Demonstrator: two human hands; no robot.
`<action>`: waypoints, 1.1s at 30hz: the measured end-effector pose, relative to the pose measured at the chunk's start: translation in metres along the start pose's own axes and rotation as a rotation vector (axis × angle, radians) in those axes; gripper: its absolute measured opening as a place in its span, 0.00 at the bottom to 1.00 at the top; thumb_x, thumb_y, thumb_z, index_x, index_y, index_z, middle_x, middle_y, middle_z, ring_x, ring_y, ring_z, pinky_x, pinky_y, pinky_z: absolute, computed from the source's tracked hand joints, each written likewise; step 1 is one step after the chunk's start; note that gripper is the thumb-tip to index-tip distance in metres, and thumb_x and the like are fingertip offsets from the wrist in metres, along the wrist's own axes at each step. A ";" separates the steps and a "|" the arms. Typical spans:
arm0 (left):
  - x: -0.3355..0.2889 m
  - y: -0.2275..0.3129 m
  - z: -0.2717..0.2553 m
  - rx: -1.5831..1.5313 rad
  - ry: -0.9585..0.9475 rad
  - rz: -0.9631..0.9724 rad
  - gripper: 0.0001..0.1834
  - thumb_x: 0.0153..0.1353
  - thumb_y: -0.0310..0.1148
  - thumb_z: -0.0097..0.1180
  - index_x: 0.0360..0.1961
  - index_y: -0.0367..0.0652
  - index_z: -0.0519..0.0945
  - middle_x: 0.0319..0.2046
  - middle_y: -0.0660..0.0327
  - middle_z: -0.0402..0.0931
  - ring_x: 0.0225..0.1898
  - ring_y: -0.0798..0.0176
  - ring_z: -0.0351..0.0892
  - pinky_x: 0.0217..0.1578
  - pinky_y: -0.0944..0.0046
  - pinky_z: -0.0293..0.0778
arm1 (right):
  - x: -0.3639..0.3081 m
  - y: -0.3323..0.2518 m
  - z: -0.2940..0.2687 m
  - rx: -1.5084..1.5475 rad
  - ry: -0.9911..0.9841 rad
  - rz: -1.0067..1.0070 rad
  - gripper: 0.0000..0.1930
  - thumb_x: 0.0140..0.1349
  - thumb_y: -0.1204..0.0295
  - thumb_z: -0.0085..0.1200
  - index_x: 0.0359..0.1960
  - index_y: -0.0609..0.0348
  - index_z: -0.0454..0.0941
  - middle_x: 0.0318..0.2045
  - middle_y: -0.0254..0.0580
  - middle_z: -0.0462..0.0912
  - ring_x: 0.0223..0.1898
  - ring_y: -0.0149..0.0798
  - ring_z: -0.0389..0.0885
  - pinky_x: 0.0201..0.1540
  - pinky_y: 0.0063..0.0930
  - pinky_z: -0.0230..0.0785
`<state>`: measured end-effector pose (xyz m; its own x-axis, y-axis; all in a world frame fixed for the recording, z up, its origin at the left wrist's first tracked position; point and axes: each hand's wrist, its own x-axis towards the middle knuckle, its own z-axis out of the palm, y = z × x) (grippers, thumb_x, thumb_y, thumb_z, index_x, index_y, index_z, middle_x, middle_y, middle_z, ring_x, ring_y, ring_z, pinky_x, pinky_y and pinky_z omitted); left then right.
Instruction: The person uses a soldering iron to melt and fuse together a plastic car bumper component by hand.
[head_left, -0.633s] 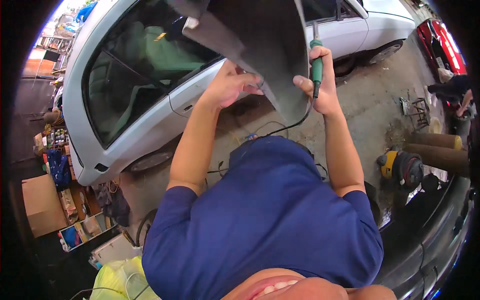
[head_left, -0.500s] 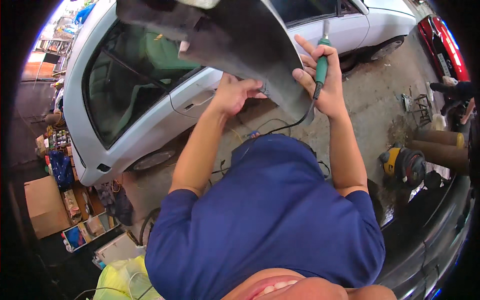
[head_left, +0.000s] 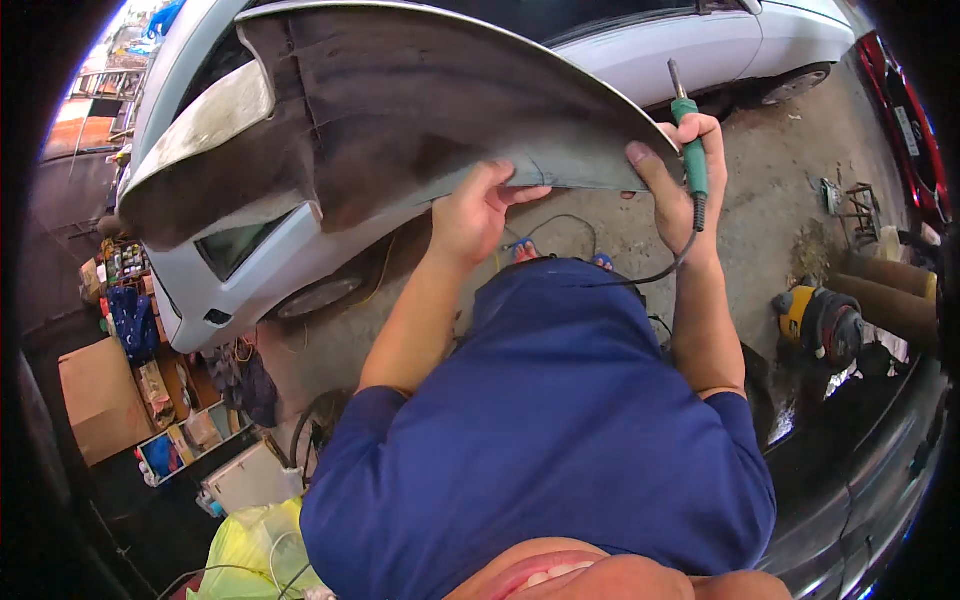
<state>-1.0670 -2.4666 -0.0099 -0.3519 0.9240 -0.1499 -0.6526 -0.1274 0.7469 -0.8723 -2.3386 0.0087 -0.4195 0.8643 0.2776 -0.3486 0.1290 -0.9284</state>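
Note:
A large curved car bumper cover (head_left: 400,105), dark on its inner face with a pale rim, is held up in front of me. My left hand (head_left: 474,212) grips its near edge, thumb on the inner face beside a thin crack-like line and fingers beneath. At the panel's right end, my right hand (head_left: 685,190) presses a thumb on the edge. That same hand also holds a green-handled soldering iron (head_left: 694,160), its metal tip pointing up and away from the panel. A black cord runs from the handle down toward my waist.
Behind the panel stands a silver car (head_left: 660,60). A yellow and black machine (head_left: 820,325) sits on the floor at right, near brown cylinders (head_left: 885,300). Close on my right is a dark car (head_left: 860,490). Cardboard (head_left: 100,400) and boxes lie at left; cables cross the floor.
The bumper cover has swung left and flattened out, so its whole inner face shows. My right hand has moved right and slightly down with the soldering iron.

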 end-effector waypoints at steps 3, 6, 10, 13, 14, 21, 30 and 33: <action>-0.008 0.003 0.010 0.106 0.000 0.039 0.11 0.66 0.27 0.47 0.42 0.35 0.81 0.44 0.55 0.82 0.48 0.55 0.81 0.52 0.47 0.79 | 0.004 0.004 -0.003 -0.091 -0.053 -0.011 0.20 0.60 0.83 0.59 0.42 0.53 0.58 0.36 0.42 0.81 0.35 0.27 0.77 0.27 0.22 0.75; -0.011 0.000 0.005 0.151 0.039 0.071 0.11 0.64 0.26 0.49 0.40 0.35 0.82 0.44 0.54 0.83 0.48 0.54 0.82 0.50 0.47 0.80 | 0.000 -0.007 0.012 0.075 -0.032 0.059 0.20 0.60 0.83 0.58 0.42 0.53 0.57 0.35 0.40 0.79 0.35 0.26 0.76 0.24 0.21 0.75; -0.013 0.000 0.009 0.143 0.155 0.079 0.10 0.63 0.24 0.49 0.39 0.35 0.83 0.42 0.54 0.83 0.46 0.55 0.83 0.47 0.48 0.81 | -0.004 0.002 0.017 -0.010 -0.020 -0.007 0.20 0.61 0.83 0.57 0.43 0.52 0.57 0.35 0.39 0.76 0.33 0.25 0.74 0.21 0.19 0.75; -0.014 0.000 0.004 0.107 0.203 0.089 0.08 0.63 0.25 0.52 0.39 0.36 0.83 0.41 0.55 0.83 0.44 0.57 0.84 0.45 0.51 0.82 | -0.008 0.009 0.020 -0.069 -0.022 0.008 0.20 0.61 0.85 0.56 0.44 0.53 0.57 0.35 0.39 0.75 0.33 0.26 0.74 0.28 0.20 0.74; -0.013 0.000 0.006 0.105 0.201 0.087 0.08 0.63 0.25 0.52 0.39 0.36 0.83 0.41 0.55 0.83 0.44 0.57 0.84 0.45 0.51 0.82 | -0.006 0.016 0.018 -0.134 -0.038 -0.106 0.20 0.61 0.86 0.55 0.44 0.53 0.56 0.35 0.40 0.76 0.33 0.27 0.74 0.32 0.21 0.72; -0.013 0.004 0.014 0.131 0.326 0.052 0.05 0.59 0.26 0.61 0.36 0.40 0.84 0.36 0.60 0.83 0.40 0.62 0.84 0.41 0.57 0.81 | -0.006 0.011 0.017 -0.231 -0.060 -0.359 0.22 0.59 0.89 0.56 0.43 0.53 0.55 0.36 0.46 0.79 0.35 0.30 0.76 0.40 0.24 0.68; -0.013 0.005 0.013 0.141 0.262 0.026 0.06 0.60 0.25 0.59 0.38 0.40 0.83 0.36 0.61 0.82 0.39 0.62 0.83 0.40 0.56 0.81 | -0.011 0.007 0.019 -0.224 -0.051 -0.388 0.22 0.58 0.90 0.55 0.43 0.54 0.56 0.35 0.45 0.78 0.35 0.29 0.75 0.40 0.24 0.68; -0.011 0.009 0.010 0.235 0.211 0.053 0.14 0.61 0.32 0.60 0.47 0.40 0.79 0.43 0.59 0.80 0.44 0.59 0.82 0.44 0.54 0.80 | -0.017 0.002 0.026 -0.289 0.019 -0.248 0.22 0.59 0.89 0.54 0.44 0.54 0.56 0.34 0.42 0.77 0.35 0.29 0.75 0.41 0.23 0.67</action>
<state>-1.0624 -2.4742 0.0054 -0.5284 0.8200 -0.2197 -0.4657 -0.0636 0.8826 -0.8878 -2.3653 0.0089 -0.3356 0.7981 0.5005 -0.1858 0.4648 -0.8657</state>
